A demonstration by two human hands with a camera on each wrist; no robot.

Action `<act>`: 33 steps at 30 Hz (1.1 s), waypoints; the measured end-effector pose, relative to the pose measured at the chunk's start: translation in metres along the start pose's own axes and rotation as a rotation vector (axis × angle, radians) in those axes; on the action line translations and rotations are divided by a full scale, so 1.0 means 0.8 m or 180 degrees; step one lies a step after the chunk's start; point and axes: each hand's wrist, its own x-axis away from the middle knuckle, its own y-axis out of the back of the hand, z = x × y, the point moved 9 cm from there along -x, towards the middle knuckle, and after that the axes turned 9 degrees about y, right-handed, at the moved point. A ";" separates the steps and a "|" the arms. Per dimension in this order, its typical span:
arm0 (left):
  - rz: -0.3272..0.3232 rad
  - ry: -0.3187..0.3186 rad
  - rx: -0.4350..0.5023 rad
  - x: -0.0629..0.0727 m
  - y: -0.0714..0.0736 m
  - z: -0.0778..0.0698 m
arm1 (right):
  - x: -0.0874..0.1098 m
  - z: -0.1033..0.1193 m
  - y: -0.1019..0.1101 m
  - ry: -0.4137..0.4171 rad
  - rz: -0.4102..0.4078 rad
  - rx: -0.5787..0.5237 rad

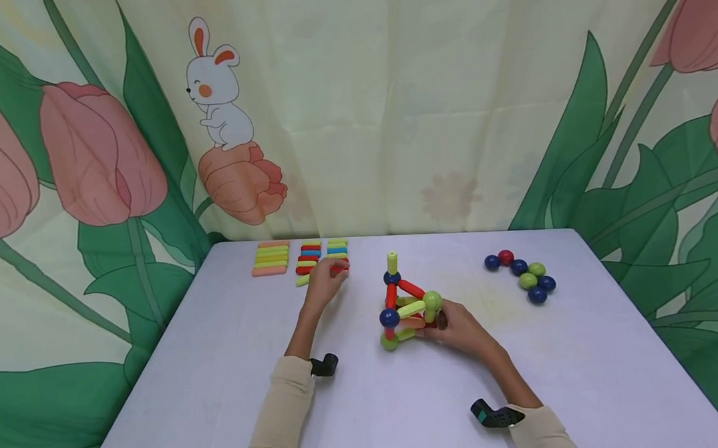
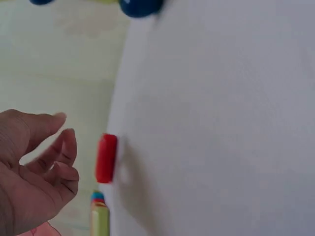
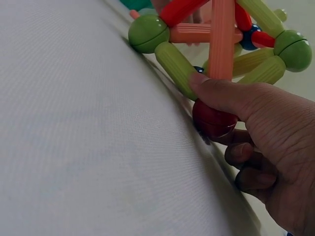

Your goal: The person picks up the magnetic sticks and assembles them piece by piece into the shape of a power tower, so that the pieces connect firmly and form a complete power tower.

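A toy structure of coloured sticks and balls (image 1: 411,309) stands mid-table, a yellow-green stick (image 1: 393,263) upright on its top blue ball. At its lower right corner my right hand (image 1: 462,330) pinches a dark red ball (image 3: 215,119), the thumb lying over the ball and the end of a yellow-green stick (image 3: 175,70). My left hand (image 1: 325,282) hovers at the rows of short sticks, nearest a red stick (image 2: 106,158). Thumb and fingertips of that hand are bent toward each other with a small gap, and nothing lies between them.
Flat orange and yellow-green sticks (image 1: 271,258) lie in a row at the back left, beside a column of short mixed sticks (image 1: 309,255). Several loose balls (image 1: 527,281) in blue, green and red sit at the back right. A printed curtain (image 1: 354,117) hangs behind the table.
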 end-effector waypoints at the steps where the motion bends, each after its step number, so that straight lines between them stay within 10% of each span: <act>1: -0.0008 0.0027 -0.0119 -0.003 -0.001 0.005 | 0.000 0.000 0.001 0.0026 0.0002 0.0003; 21: 0.0220 0.0039 -0.1181 -0.007 -0.017 0.024 | -0.001 -0.001 0.005 -0.0038 -0.0126 -0.0072; 33: 0.1111 -0.0604 0.0879 0.046 -0.020 -0.077 | 0.000 0.001 0.009 -0.0059 -0.0298 0.0037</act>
